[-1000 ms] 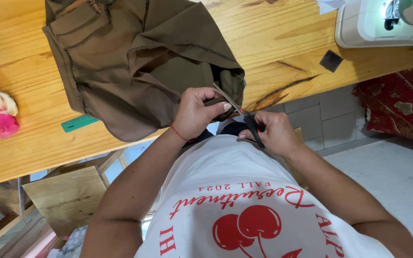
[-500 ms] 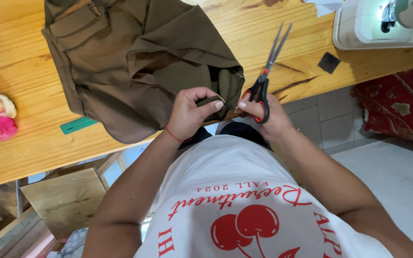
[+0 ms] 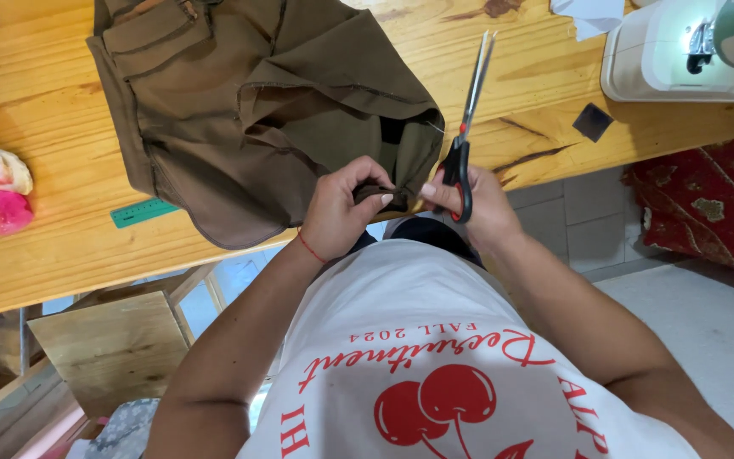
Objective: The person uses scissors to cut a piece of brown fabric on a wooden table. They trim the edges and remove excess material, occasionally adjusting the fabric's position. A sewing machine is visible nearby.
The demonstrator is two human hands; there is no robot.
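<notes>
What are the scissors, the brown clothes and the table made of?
The scissors: shiny grey blades that look like metal, with black handles, probably plastic. The brown garment: matte woven cloth, judging by its folds, seams and stitching. The table: wood, showing grain lines and dark knots, with a smooth, slightly glossy finish.

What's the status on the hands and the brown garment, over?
Left hand pinching brown garment edge. Right hand holds scissors, blades closed, pointing away. Nothing in the way.
</notes>
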